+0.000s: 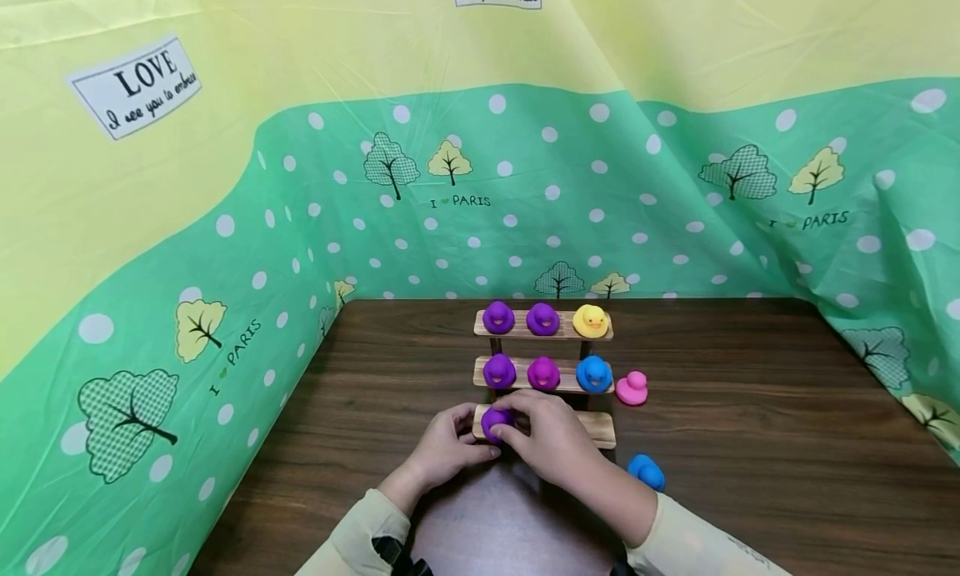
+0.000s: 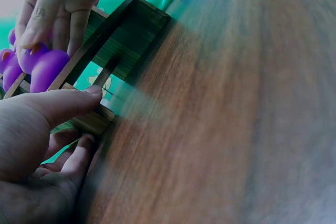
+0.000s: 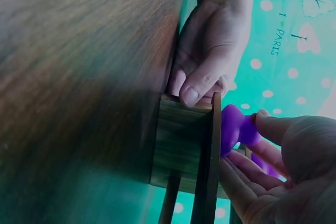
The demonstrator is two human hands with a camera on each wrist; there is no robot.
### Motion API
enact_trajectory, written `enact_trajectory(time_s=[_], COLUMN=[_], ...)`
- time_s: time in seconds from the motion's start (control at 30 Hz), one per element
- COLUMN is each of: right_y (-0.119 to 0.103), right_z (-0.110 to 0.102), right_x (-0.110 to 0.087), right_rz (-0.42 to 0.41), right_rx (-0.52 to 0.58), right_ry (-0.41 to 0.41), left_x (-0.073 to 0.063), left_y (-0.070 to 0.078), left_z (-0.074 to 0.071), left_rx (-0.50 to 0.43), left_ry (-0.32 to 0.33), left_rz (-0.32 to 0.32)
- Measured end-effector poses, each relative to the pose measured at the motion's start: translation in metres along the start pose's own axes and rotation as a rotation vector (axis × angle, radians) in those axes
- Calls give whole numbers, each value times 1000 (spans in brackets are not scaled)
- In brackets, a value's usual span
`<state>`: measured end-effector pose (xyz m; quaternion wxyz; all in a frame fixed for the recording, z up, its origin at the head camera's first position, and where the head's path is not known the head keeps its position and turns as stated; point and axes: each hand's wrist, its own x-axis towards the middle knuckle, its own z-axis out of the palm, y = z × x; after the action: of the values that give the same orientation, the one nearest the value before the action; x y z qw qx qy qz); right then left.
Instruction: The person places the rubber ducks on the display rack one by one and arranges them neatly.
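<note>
A purple rubber duck (image 1: 495,423) sits on the left end of the lowest step of a three-tier wooden display stand (image 1: 600,430). My right hand (image 1: 551,438) pinches this duck (image 3: 233,129) between thumb and fingers. At the same step's left end, my left hand (image 1: 444,453) grips the stand, with the thumb (image 2: 79,100) on its front edge and fingers curled behind. The middle tier carries a purple duck (image 1: 498,371), a magenta duck (image 1: 543,373) and a blue duck (image 1: 594,374). On top are two purple ducks (image 1: 543,318) and a yellow duck (image 1: 591,321).
Right of the stand, a pink duck (image 1: 632,388) rests on the dark wooden table (image 1: 750,443). A second blue duck (image 1: 647,472) lies closer to me, beside my right forearm. Green and yellow printed cloth (image 1: 525,201) hangs behind the table and at both sides.
</note>
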<state>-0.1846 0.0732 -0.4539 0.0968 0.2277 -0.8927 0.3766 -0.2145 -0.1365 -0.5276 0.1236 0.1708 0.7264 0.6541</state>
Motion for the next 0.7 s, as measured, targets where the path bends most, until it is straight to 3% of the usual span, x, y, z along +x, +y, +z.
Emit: enact_trajectory(time_s=[0.33,0.7], right_y=[5,5], right_z=[5,3], right_x=[0,-1], right_rz=[-73,-54], right_rx=[-79,-67], right_ry=[29,7], left_x=[0,1], left_y=[-1,-2], left_z=[0,0], left_rx=[-4,-6], left_ry=[-1,2], left_rz=[7,1])
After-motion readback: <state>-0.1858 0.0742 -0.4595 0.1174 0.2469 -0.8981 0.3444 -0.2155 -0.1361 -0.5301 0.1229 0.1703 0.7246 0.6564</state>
